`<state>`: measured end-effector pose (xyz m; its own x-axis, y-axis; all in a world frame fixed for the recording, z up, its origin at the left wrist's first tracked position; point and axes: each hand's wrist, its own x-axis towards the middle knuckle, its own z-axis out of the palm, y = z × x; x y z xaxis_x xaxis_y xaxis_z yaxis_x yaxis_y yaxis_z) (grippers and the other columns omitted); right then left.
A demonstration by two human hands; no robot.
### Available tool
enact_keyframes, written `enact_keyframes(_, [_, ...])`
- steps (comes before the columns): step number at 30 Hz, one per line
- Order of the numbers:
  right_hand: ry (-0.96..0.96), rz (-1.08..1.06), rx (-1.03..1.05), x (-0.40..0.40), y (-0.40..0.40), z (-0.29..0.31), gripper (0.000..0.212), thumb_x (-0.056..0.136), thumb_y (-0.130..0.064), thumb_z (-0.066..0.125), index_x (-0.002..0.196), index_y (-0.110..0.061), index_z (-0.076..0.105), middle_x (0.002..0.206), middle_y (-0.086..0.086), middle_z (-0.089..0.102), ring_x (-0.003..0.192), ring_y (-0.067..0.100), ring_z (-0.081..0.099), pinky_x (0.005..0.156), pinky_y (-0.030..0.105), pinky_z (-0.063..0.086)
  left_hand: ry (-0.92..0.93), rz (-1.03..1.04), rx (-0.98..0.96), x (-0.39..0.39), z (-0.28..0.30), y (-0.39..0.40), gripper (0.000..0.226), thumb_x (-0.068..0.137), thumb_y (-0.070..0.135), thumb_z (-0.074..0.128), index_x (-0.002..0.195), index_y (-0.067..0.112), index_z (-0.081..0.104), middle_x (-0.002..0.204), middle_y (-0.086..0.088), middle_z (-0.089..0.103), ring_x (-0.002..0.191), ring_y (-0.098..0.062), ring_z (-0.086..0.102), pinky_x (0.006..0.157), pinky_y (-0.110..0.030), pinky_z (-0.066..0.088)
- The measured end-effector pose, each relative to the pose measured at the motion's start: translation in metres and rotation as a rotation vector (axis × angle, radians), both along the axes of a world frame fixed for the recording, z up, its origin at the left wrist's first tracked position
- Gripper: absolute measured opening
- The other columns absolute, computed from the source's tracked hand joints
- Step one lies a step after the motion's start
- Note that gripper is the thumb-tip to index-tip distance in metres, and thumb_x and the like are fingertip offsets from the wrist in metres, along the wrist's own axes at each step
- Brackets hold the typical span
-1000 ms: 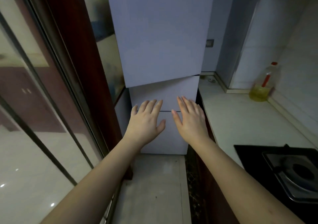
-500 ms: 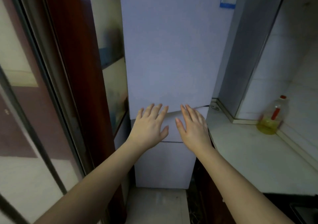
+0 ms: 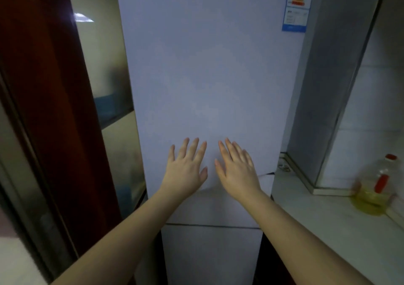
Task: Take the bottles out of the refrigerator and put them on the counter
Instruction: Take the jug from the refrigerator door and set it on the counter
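Observation:
A tall white refrigerator (image 3: pixel 207 70) stands straight ahead with all its doors closed, so nothing inside it shows. My left hand (image 3: pixel 185 168) and my right hand (image 3: pixel 236 171) are held out side by side before the lower part of the top door, palms forward, fingers spread, holding nothing. Whether they touch the door I cannot tell. The pale counter (image 3: pixel 323 225) runs along the right of the refrigerator.
A clear oil bottle (image 3: pixel 373 190) with a red cap and yellow liquid stands on the counter by the tiled wall. A dark red door frame (image 3: pixel 50 109) and glass panels fill the left. A blue energy label (image 3: pixel 297 4) sits on the refrigerator's upper right.
The view has tilted up and moved closer to the refrigerator. Both hands have risen from the lower drawers to the bottom of the top door.

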<state>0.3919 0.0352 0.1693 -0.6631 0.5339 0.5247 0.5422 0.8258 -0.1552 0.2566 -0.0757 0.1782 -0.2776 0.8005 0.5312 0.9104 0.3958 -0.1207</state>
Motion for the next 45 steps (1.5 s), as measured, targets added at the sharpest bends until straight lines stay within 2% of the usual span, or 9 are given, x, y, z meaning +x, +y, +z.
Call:
enact_keyframes(2, [-0.014,0.019,0.006,-0.018,0.017,-0.001,0.061,0.103,-0.049,0.024,0.158,-0.027,0.007,0.166,-0.003,0.002,0.152,0.015,0.001,0.121,0.036,-0.003,0.047,-0.004,0.049,-0.015,0.002,0.016,0.072,0.092,0.047,0.05,0.154,0.017,0.027,0.161,-0.011,0.025,0.149,-0.033,0.02,0.116,-0.058,0.017])
enact_keyframes(4, [-0.028,0.029,0.01,-0.035,0.031,-0.002,0.062,0.103,-0.051,0.024,0.157,-0.029,0.005,0.166,-0.004,-0.001,0.152,0.015,0.0,0.121,0.037,-0.003,0.093,0.003,0.082,-0.03,-0.002,0.029,0.072,0.089,0.045,0.054,0.152,0.015,0.034,0.16,-0.014,0.024,0.148,-0.034,0.021,0.115,-0.059,0.022])
enact_keyframes(7, [-0.016,0.017,0.01,-0.056,0.046,-0.004,0.064,0.102,-0.054,0.024,0.157,-0.03,0.001,0.166,-0.005,-0.006,0.152,0.016,-0.002,0.12,0.038,-0.005,0.141,0.025,0.136,-0.05,-0.013,0.041,0.072,0.09,0.047,0.046,0.153,0.018,0.029,0.163,-0.013,0.016,0.15,-0.032,0.014,0.116,-0.059,0.017])
enact_keyframes(12, [0.047,0.003,0.016,-0.093,0.056,-0.012,0.069,0.1,-0.057,0.023,0.154,-0.031,-0.013,0.162,-0.004,-0.019,0.152,0.019,-0.007,0.12,0.04,-0.004,0.2,0.012,0.209,-0.082,-0.025,0.051,0.07,0.093,0.046,0.047,0.155,0.022,0.024,0.164,-0.01,0.013,0.151,-0.028,0.008,0.12,-0.054,0.01])
enact_keyframes(17, [0.108,-0.041,0.011,-0.121,0.056,-0.024,0.07,0.099,-0.059,0.017,0.148,-0.035,-0.026,0.158,-0.001,-0.03,0.15,0.021,-0.019,0.12,0.04,-0.007,0.24,-0.052,0.255,-0.104,-0.031,0.058,0.066,0.097,0.046,0.041,0.155,0.021,0.023,0.163,-0.009,0.014,0.151,-0.027,0.009,0.12,-0.054,0.013])
enact_keyframes(23, [0.125,-0.093,0.033,-0.147,0.066,-0.023,0.069,0.098,-0.061,0.015,0.149,-0.034,-0.022,0.161,0.0,-0.025,0.151,0.02,-0.016,0.12,0.039,-0.007,0.224,-0.136,0.284,-0.144,-0.029,0.076,0.066,0.097,0.045,0.04,0.155,0.019,0.023,0.163,-0.008,0.015,0.151,-0.026,0.01,0.12,-0.052,0.014])
enact_keyframes(28, [0.088,-0.125,0.05,-0.159,0.08,-0.024,0.072,0.1,-0.059,0.021,0.15,-0.033,-0.024,0.158,-0.001,-0.031,0.149,0.018,-0.023,0.121,0.039,-0.008,0.186,-0.141,0.311,-0.16,-0.034,0.1,0.073,0.096,0.047,0.041,0.157,0.019,0.012,0.165,-0.007,0.006,0.152,-0.025,0.003,0.121,-0.051,0.007])
enact_keyframes(36, [0.016,-0.125,0.044,-0.167,0.099,-0.024,0.073,0.102,-0.054,0.024,0.147,-0.033,-0.029,0.154,-0.006,-0.037,0.145,0.014,-0.028,0.121,0.043,-0.009,0.164,-0.102,0.258,-0.169,-0.036,0.119,0.07,0.096,0.047,0.039,0.157,0.022,0.015,0.165,-0.011,0.004,0.152,-0.03,0.002,0.121,-0.054,0.008])
enact_keyframes(45, [-0.017,-0.081,-0.028,-0.165,0.12,-0.011,0.068,0.102,-0.053,0.024,0.156,-0.026,-0.008,0.163,-0.005,-0.019,0.151,0.015,-0.011,0.122,0.041,-0.003,-0.016,-0.019,0.073,-0.159,-0.038,0.127,0.078,0.095,0.046,0.044,0.157,0.019,0.005,0.165,-0.005,0.005,0.151,-0.026,0.008,0.119,-0.05,0.019])
